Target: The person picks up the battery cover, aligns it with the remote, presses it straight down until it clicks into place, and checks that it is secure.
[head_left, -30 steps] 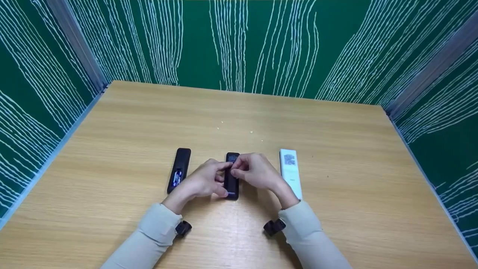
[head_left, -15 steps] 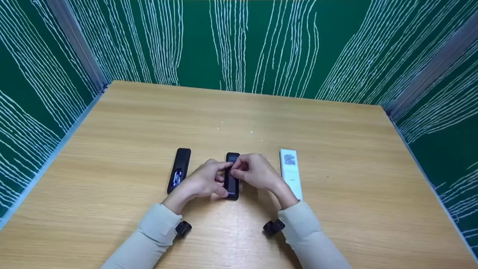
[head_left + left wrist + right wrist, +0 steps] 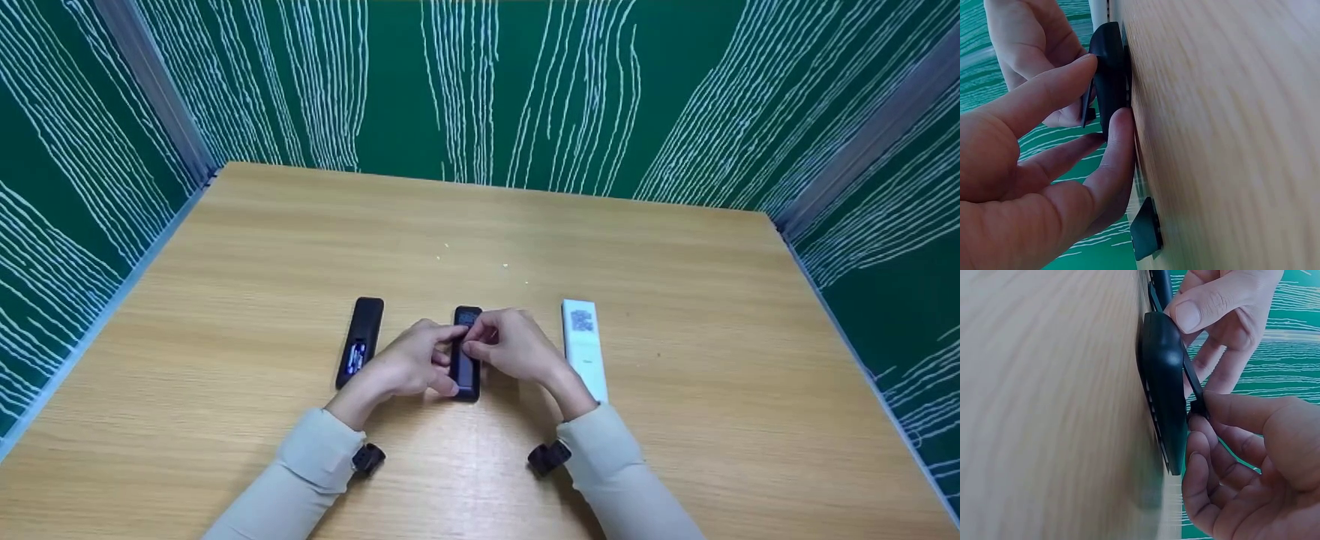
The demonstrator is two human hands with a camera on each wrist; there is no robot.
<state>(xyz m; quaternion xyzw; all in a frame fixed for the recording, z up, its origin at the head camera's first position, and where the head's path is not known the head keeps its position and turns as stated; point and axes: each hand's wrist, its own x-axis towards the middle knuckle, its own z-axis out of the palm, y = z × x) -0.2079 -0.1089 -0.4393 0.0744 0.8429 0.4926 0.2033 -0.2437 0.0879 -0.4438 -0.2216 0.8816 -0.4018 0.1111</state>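
A black remote control (image 3: 466, 371) lies face down on the table between both hands, a QR sticker at its far end. My left hand (image 3: 409, 358) grips it along its left side, thumb at the near end and fingers farther up. In the right wrist view a thin black battery cover (image 3: 1192, 377) stands tilted up from the remote's back, its near end still against it. The thumb and fingers of my right hand (image 3: 517, 345) pinch the raised end of that cover. The battery compartment beneath is hidden in the head view.
To the left lies another black remote (image 3: 367, 322) with batteries (image 3: 356, 356) showing in its uncovered compartment. A white remote (image 3: 583, 352) with a QR sticker lies at the right, partly behind the right wrist. Small white specks dot the wooden table (image 3: 480, 217) farther back.
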